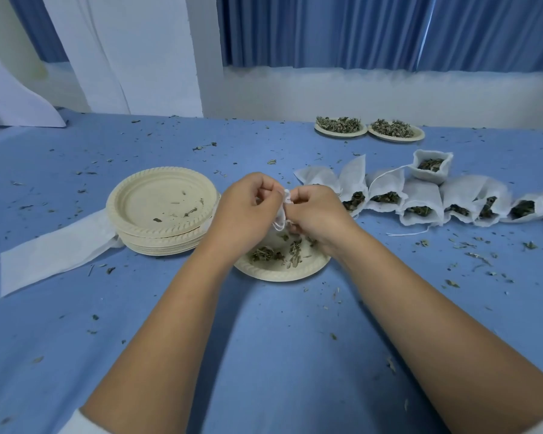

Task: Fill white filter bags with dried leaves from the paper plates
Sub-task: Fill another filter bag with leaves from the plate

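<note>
1. Table (264, 339): covered in blue cloth and strewn all over with leaf crumbs (470, 245).
2. Curtain (389, 29): blue and pleated, hanging behind the table's far edge.
3. Row of filled bags (420, 203): white filter bags lying side by side at right, mouths toward the viewer with dark leaves showing. One more sits on top of the row, mouth up.
4. Stack of plates (163, 211): pale paper plates, left of centre. The top one holds only a few scraps.
5. White strip (51, 255): flat filter material running out leftward from under the stack.
6. Near plate (282, 272): single paper plate at centre, directly below the hands, carrying a thin scatter of dried leaves (276, 253).
7. Far plates (340, 130) and (395, 133): two, side by side near the back edge, both heaped with leaves.
8. Left hand (248, 208) and right hand (317, 214): fingers curled, close together, each pinching one white filter bag.
9. Filter bag (280, 221): held between both hands above the near plate, largely hidden by the fingers.
</note>
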### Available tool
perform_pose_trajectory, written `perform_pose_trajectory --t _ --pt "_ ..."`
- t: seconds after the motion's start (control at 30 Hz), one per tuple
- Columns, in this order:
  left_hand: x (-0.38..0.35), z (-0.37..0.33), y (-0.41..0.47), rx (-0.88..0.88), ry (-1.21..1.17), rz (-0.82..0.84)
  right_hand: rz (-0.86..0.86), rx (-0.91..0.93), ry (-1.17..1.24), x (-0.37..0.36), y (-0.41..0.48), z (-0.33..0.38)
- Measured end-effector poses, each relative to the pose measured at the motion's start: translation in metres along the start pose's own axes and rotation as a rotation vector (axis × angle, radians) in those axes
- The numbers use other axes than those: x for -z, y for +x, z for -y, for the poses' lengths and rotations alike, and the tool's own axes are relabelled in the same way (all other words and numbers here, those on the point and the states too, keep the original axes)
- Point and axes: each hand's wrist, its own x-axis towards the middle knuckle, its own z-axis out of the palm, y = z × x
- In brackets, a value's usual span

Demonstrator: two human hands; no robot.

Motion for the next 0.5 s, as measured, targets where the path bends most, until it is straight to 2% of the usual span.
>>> perform_pose_trajectory --t 0.07,0.2,0.37,0.5 --pt "-0.001 0.0 -0.001 0.001 0.022 -0.002 -0.015 0.012 -0.047 -0.003 0.001 0.0" --pt "0.004 0.003 0.004 0.092 -0.036 -0.143 0.134 -0.068 0.122 0.013 -0.002 0.009" --pt "0.002 0.005 0.005 0.147 -0.074 -0.166 -0.004 -0.102 -0.093 0.033 -0.005 0.022" --pt "-0.002 0.007 0.004 0.074 -0.001 -0.182 0.165 -0.207 0.001 0.027 -0.013 0.026"
